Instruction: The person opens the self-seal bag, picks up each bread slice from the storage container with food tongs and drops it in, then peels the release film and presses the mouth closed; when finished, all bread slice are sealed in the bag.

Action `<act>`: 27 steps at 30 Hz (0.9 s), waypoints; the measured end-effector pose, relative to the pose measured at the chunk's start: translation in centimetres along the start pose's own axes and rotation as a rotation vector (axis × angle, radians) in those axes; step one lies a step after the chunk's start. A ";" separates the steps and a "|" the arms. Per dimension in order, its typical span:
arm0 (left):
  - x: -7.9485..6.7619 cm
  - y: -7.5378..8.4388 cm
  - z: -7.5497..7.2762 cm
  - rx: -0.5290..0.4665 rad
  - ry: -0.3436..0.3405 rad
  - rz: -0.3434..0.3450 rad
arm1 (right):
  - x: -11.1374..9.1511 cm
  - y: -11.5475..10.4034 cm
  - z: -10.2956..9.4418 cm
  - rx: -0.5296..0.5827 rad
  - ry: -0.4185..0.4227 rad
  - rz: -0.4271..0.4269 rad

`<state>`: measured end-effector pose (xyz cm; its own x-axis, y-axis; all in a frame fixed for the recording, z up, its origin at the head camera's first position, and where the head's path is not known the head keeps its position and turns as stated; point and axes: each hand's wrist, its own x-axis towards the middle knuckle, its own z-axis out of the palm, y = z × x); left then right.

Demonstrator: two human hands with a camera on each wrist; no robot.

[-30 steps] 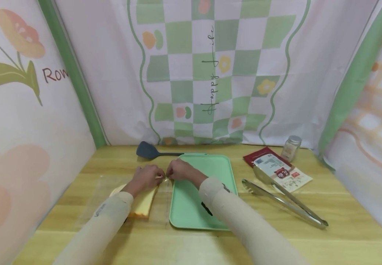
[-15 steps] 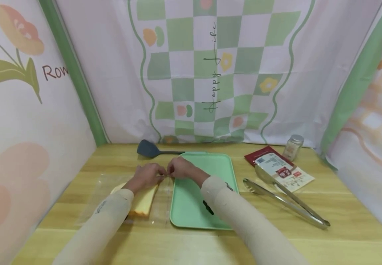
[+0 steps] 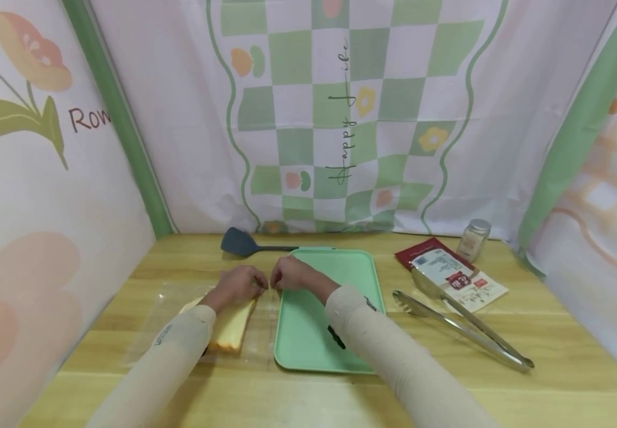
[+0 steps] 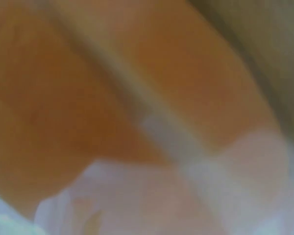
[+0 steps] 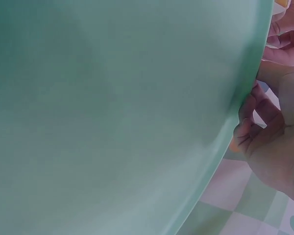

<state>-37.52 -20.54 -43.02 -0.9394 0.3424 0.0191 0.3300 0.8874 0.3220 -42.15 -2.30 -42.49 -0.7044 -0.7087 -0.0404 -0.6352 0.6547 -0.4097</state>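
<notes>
A slice of bread [image 3: 230, 333] lies inside a clear plastic bag [image 3: 150, 324] on the table, left of a mint-green tray [image 3: 314, 333]. My left hand [image 3: 238, 284] reaches over the bread and pinches the bag's right edge with its fingertips. Close beside it, my right hand [image 3: 291, 273] pinches the same edge by the tray's upper left corner. In the right wrist view the right hand [image 5: 272, 132] has curled fingers at the tray rim, with the left hand [image 5: 289, 44] just above. The left wrist view is blurred, and the clear film between the fingertips is hard to make out.
Behind the tray lies a dark spatula [image 3: 240, 242]. To the right are metal tongs [image 3: 469, 330], a red and white food packet [image 3: 447, 273] and a small glass jar [image 3: 473, 241]. Printed curtains [image 3: 191, 119] surround the wooden table [image 3: 308, 398].
Both hands stay at the bag's edge with only small fingertip movements. The bread's near edge looks slightly more raised or turned. The tray and the other items keep their places.
</notes>
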 end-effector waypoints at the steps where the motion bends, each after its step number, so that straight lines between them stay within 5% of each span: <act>1: 0.0 0.0 0.0 0.001 -0.003 -0.011 | 0.0 0.0 0.1 0.003 -0.001 0.008; 16: -0.3 0.1 0.0 0.034 0.005 0.005 | 0.3 -0.9 -0.5 -0.193 -0.096 0.051; 27: -0.2 -0.4 -0.1 0.077 0.013 0.002 | 0.5 -1.1 -0.2 -0.175 -0.064 0.049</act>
<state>-37.47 -21.03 -43.02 -0.9397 0.3404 0.0319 0.3374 0.9080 0.2485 -41.82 -3.35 -41.88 -0.7175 -0.6868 -0.1166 -0.6503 0.7203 -0.2414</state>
